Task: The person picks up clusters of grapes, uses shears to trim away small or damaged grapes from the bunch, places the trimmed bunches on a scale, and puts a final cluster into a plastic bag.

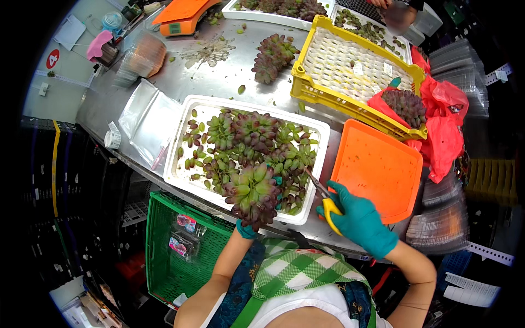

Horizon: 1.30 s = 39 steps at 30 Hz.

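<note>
My left hand [246, 230], in a teal glove, holds up a bunch of green and purple elongated grapes [254, 190]. Most of that hand is hidden beneath the fruit. Gloved likewise, my right hand [363, 221] grips yellow-handled scissors [331, 210], whose blades point left toward grapes at the right side of a white foam tray [174, 162]. Whether the blades touch a stem cannot be made out. More bunches [254, 131] and several loose grapes [197, 153] lie in the tray, below and beyond the held bunch.
Right of the tray lies an orange plastic tray [377, 172]. Behind it stands a yellow crate [357, 108] with padded lining and red bags [445, 119]. Clear plastic bags [147, 119], a label roll [112, 139] and an orange scale [180, 18] occupy the left. A green basket [154, 246] sits below.
</note>
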Each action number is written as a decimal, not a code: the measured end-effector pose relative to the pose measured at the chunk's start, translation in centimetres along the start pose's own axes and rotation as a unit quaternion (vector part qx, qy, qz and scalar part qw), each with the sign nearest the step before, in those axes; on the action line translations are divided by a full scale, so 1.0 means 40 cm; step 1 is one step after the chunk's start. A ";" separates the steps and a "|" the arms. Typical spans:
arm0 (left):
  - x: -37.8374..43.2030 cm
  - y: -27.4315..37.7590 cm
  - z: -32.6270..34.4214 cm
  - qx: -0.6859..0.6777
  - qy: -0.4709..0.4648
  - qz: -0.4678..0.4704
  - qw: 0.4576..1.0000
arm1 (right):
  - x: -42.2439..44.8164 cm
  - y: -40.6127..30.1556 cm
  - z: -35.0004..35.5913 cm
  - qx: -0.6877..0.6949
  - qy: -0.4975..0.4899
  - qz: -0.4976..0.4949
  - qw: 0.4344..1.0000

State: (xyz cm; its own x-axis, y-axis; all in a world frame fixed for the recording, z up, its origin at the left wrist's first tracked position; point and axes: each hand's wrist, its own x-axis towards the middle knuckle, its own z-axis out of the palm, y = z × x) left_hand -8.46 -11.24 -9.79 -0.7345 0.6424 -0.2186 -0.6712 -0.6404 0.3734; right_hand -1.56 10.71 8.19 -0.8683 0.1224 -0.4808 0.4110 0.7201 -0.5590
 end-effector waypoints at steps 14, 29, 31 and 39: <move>0.015 0.037 0.040 -0.179 -0.123 -0.025 0.976 | 0.132 0.073 0.408 -0.071 0.176 -0.167 0.968; 0.185 -0.113 0.435 0.292 -0.146 -0.075 0.942 | -0.075 0.095 0.106 0.539 0.348 -0.170 0.748; 0.235 -0.166 0.479 0.369 -0.198 -0.074 0.905 | -0.077 0.144 0.100 0.552 0.392 -0.137 0.723; 0.335 -0.328 0.518 0.491 -0.193 -0.163 0.834 | -0.033 0.324 0.114 0.695 0.424 -0.126 0.567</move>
State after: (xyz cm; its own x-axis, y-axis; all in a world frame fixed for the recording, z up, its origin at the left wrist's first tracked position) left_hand -7.44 14.48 1.07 -0.3140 0.9243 -0.2170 -0.2840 0.1266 0.9504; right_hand 6.16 16.77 -1.50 -0.5280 0.8435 -0.0986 -0.4450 -0.3737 -0.8139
